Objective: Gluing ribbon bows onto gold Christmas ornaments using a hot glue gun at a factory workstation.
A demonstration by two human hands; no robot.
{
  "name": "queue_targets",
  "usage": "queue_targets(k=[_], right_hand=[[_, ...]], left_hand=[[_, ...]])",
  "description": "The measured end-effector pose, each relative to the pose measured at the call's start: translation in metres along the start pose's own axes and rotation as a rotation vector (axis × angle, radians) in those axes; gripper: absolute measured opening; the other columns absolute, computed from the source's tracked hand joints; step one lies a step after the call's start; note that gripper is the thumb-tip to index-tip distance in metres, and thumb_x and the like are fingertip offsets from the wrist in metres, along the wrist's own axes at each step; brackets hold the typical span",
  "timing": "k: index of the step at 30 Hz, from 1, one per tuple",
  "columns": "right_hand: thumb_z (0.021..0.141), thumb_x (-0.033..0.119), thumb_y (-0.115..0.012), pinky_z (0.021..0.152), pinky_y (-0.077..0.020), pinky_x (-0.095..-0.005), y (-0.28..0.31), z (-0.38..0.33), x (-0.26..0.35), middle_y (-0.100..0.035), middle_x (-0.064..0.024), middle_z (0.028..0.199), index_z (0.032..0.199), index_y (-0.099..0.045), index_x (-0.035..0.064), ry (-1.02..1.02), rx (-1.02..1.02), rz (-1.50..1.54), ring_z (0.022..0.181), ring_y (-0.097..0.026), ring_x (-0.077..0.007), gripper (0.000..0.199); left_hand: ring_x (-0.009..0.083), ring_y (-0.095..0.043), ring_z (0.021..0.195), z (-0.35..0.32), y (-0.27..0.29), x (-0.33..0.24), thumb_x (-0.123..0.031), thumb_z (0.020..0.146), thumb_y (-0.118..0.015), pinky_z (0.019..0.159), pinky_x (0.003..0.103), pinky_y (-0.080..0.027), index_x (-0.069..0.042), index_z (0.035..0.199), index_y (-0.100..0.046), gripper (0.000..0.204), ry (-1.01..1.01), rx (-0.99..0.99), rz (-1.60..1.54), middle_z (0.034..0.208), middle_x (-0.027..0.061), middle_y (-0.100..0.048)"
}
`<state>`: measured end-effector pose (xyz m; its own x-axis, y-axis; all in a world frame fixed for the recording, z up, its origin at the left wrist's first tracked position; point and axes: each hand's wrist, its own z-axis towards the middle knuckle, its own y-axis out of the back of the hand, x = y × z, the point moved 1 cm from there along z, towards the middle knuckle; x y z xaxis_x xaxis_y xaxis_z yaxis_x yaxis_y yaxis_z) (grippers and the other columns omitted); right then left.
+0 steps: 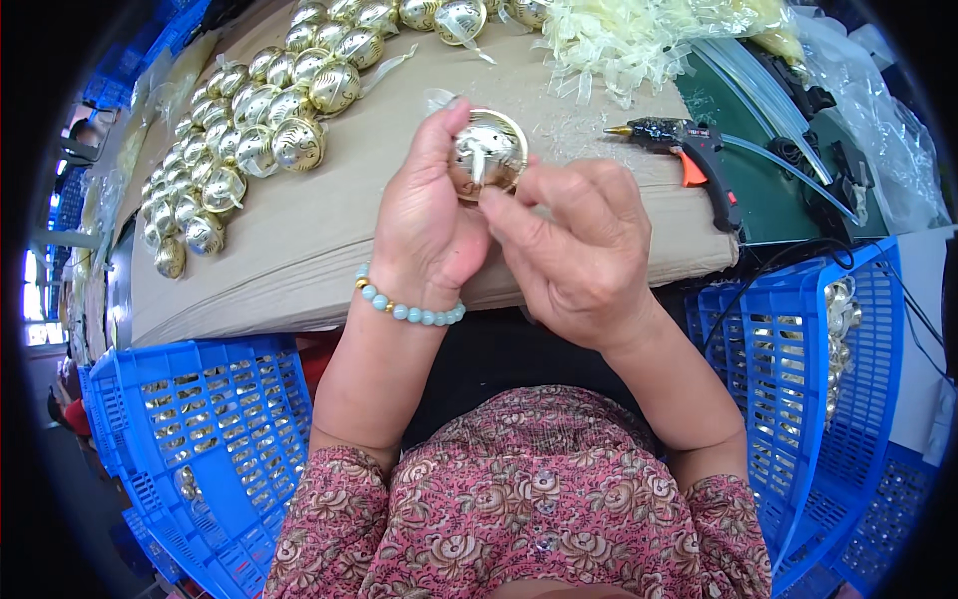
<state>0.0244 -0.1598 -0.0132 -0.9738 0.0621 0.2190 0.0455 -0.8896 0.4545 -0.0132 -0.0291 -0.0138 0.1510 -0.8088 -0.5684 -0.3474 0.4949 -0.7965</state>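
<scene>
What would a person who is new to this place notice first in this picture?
First, the shiny gold bell at the centre, held by the left hand while the right hand pinches a pale ribbon on it. Next, the long heap of similar gold bells on the brown work surface at upper left. Blue plastic crates stand at both lower sides, and a black glue gun lies to the right.

A black glue gun (689,150) lies beside piled gold bells (249,130); blue crates (200,439) flank the table.
</scene>
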Motion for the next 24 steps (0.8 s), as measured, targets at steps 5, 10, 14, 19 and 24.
queue_targets(k=[5, 10, 14, 19, 24], right_hand=[[0.069, 0.003, -0.068, 0.067, -0.0440, -0.0355, 0.031, 0.020, -0.046, -0.061, -0.0074, 0.083, 0.089, -0.070, 0.0069, -0.062, 0.010, -0.129, 0.074, -0.054, -0.0240, 0.021], [0.077, 0.026, -0.066, 0.068, -0.0470, -0.0372, 0.026, 0.055, -0.082, -0.065, -0.0083, 0.073, 0.072, -0.070, 0.0053, -0.272, 0.418, -0.723, 0.077, -0.057, -0.0276, 0.022], [0.073, 0.024, -0.066, 0.069, -0.0476, -0.0391, 0.006, 0.053, -0.111, -0.064, -0.0099, 0.072, 0.068, -0.070, 0.0045, -0.233, 0.533, -0.817, 0.076, -0.057, -0.0278, 0.021], [0.073, 0.023, -0.064, 0.071, -0.0472, -0.0377, 0.033, 0.059, -0.082, -0.065, -0.0094, 0.073, 0.071, -0.070, 0.0054, -0.266, 0.279, -0.425, 0.079, -0.058, -0.0263, 0.019], [0.073, 0.025, -0.062, 0.072, -0.0469, -0.0382, 0.010, 0.066, -0.095, -0.067, -0.0083, 0.075, 0.073, -0.070, 0.0063, -0.260, 0.457, -0.801, 0.081, -0.059, -0.0263, 0.021]], left_hand=[[0.0276, -0.063, 0.081, 0.001, 0.012, -0.019, -0.031, 0.090, -0.058, 0.069, 0.037, -0.051, -0.010, 0.099, -0.055, 0.023, -0.015, -0.079, 0.010, 0.091, 0.0101, -0.064], [0.0275, -0.063, 0.082, -0.003, 0.017, -0.019, -0.030, 0.091, -0.058, 0.070, 0.037, -0.051, -0.011, 0.102, -0.055, 0.023, -0.022, -0.013, 0.036, 0.093, 0.0113, -0.064], [0.0278, -0.063, 0.083, -0.005, 0.016, -0.021, -0.030, 0.092, -0.056, 0.070, 0.037, -0.051, -0.011, 0.103, -0.055, 0.022, -0.006, 0.043, 0.020, 0.095, 0.0130, -0.063], [0.0288, -0.063, 0.084, -0.014, 0.023, -0.032, -0.030, 0.093, -0.055, 0.069, 0.037, -0.052, -0.012, 0.105, -0.056, 0.022, 0.001, 0.058, -0.003, 0.099, 0.0146, -0.063], [0.0297, -0.063, 0.083, -0.013, 0.016, -0.030, -0.030, 0.093, -0.054, 0.068, 0.037, -0.053, -0.011, 0.105, -0.057, 0.023, 0.018, 0.102, 0.007, 0.101, 0.0159, -0.063]])
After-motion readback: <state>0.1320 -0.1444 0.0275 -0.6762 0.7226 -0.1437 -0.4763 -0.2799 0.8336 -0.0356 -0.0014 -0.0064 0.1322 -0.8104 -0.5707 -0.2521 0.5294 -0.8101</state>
